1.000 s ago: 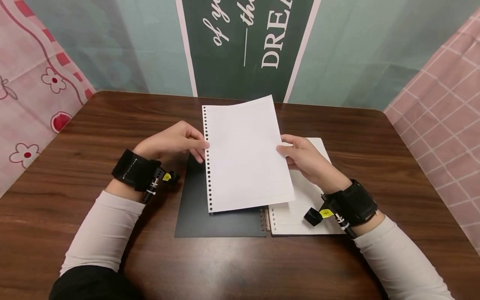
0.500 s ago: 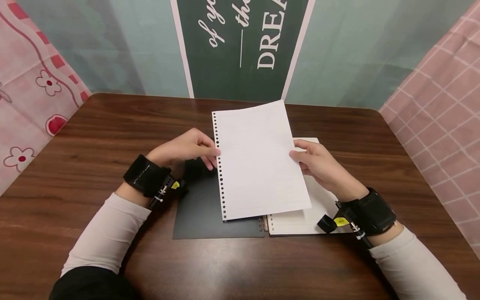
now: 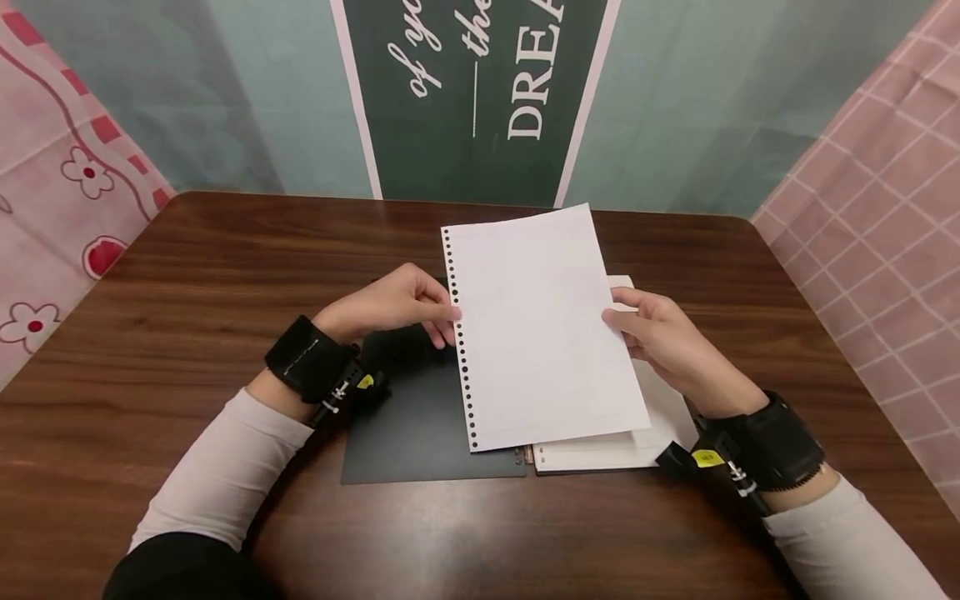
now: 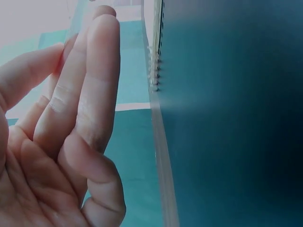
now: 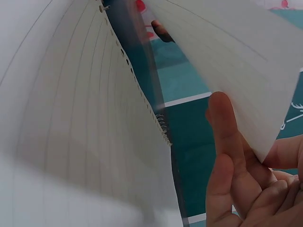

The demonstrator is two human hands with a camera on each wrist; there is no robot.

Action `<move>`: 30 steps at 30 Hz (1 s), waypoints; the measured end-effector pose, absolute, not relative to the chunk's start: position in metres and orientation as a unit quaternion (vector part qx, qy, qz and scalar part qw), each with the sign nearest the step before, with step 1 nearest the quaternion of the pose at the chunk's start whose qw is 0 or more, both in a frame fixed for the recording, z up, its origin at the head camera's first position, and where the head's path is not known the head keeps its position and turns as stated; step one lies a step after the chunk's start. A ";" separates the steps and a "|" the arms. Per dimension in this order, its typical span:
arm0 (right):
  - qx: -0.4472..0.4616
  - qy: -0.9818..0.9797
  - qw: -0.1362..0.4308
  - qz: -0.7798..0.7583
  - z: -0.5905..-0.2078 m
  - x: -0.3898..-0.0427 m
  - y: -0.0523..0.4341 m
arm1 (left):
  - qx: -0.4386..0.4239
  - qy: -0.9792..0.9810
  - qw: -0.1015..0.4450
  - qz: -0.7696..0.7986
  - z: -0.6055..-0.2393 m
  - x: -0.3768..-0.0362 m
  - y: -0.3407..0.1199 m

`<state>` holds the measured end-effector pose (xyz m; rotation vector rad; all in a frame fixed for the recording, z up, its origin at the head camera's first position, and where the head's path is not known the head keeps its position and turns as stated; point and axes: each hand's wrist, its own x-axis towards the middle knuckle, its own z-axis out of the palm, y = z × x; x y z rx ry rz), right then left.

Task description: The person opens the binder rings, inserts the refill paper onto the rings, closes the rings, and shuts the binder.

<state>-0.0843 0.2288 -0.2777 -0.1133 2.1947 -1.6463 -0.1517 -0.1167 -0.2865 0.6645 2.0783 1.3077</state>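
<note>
I hold a loose-leaf sheet [image 3: 542,325] free above my open ring binder [image 3: 442,417], my left hand [image 3: 393,304] and right hand [image 3: 660,337] pinching opposite edges; it isn't on the rings.

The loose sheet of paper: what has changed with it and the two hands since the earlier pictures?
The loose sheet has shifted to the right, toward the binder's page stack, carried by both hands. The left hand keeps its grip on the punched edge, the right hand on the opposite edge. The open binder stays flat on the table.
</note>
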 end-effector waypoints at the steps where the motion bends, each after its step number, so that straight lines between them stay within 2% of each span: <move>1: -0.040 0.785 0.195 -0.587 -0.278 -0.083 0.230 | 0.253 0.779 0.296 0.492 -0.287 -0.152 -0.115; 20: -0.029 0.792 0.174 -0.584 -0.274 -0.069 0.257 | 0.292 0.758 0.303 0.497 -0.288 -0.147 -0.088; 30: -0.007 0.784 0.162 -0.599 -0.280 -0.065 0.275 | 0.281 0.760 0.302 0.502 -0.290 -0.146 -0.069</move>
